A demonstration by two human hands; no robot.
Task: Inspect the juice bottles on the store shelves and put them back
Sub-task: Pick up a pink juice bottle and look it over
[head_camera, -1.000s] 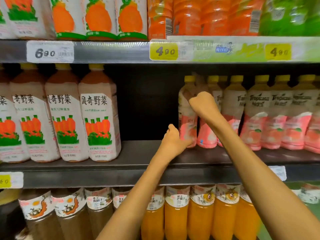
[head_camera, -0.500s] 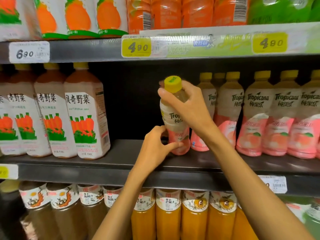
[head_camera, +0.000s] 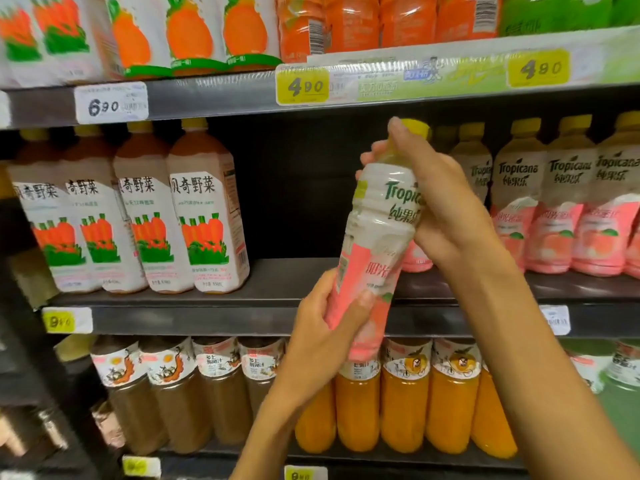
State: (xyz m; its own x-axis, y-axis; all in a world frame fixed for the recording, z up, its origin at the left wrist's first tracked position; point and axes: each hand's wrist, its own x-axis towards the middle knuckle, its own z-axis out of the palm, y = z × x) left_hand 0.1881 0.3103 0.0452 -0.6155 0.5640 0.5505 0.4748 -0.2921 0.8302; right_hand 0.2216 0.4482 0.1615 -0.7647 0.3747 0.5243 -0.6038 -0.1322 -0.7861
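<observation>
While it tilts with its yellow cap leaning right, the peach juice bottle hangs in front of the middle shelf, clear of the shelf board, its pink-and-white Tropicana label facing the camera; the right hand wraps the neck and shoulder, fingers curled round the far side just below the cap; the left hand grips the pink lower part, thumb lying across the front of the label; both hands hold it firmly, neither slack. Just behind and to the right, a row of matching Tropicana bottles stands upright on the same shelf; well apart on the left stand carrot juice bottles with white labels, a dark gap lying between the two groups. Below, orange juice bottles and brown drink bottles line the lower shelf; above, yellow price tags reading 4.90 sit on the upper shelf edge beneath orange-wrapped packs.
</observation>
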